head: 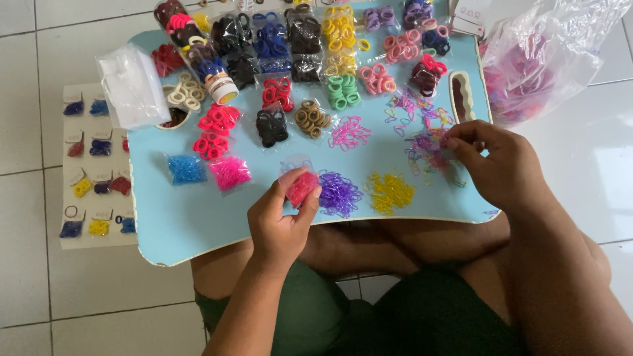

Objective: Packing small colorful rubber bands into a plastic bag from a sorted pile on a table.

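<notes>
Sorting tiny bands: left hand pinching small bag of red bands above blue tray; right hand picking from mixed loose bands. Needing fine pinch next.

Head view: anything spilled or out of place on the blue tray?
Mostly tidy. Only the mixed loose bands by the right hand lie scattered and unsorted, unlike the purple pile and yellow pile. The left hand holds a red packet.
</notes>
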